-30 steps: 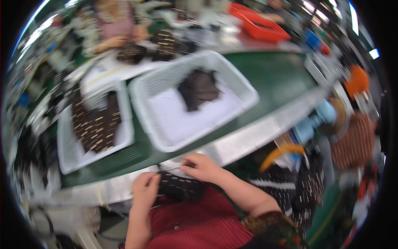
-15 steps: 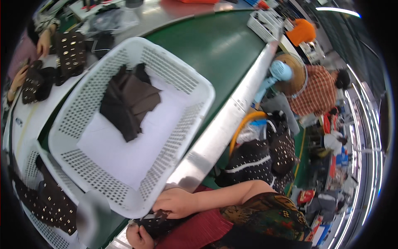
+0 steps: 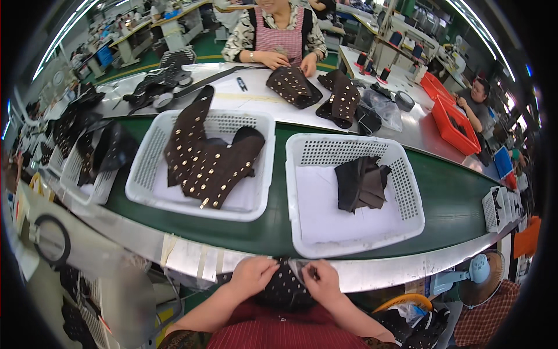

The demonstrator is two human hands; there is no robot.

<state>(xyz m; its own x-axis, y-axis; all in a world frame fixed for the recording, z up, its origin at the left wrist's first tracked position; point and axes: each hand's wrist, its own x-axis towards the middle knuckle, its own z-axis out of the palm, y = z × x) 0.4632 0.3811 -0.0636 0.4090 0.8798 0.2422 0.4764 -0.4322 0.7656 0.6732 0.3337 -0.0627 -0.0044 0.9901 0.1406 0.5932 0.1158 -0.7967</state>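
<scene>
Close to my body, at the near metal edge of the conveyor table, I hold a black fabric piece (image 3: 283, 289) dotted with small shiny studs. My left hand (image 3: 253, 277) is closed on its left side, fingertips pinched together. On the other side my right hand (image 3: 323, 281) has its fingers curled on the piece's upper right corner, where a greyish flap shows. Beyond my hands stand two white plastic baskets. The right basket (image 3: 295, 228) contains a folded dark brown fabric piece (image 3: 361, 185). Larger brown pieces with gold eyelets (image 3: 212, 168) fill the left basket (image 3: 131, 185).
Across the green conveyor belt (image 3: 279, 192), a co-worker in a pink checked apron (image 3: 280, 34) handles studded brown pieces (image 3: 293, 86) on a white worktop. Red trays (image 3: 456, 125) stand at the far right. A blue fan (image 3: 478, 269) is at the lower right.
My view has swung from a strong tilt to nearly level. Both hands are still on the studded fabric, now side by side in front of my body.
</scene>
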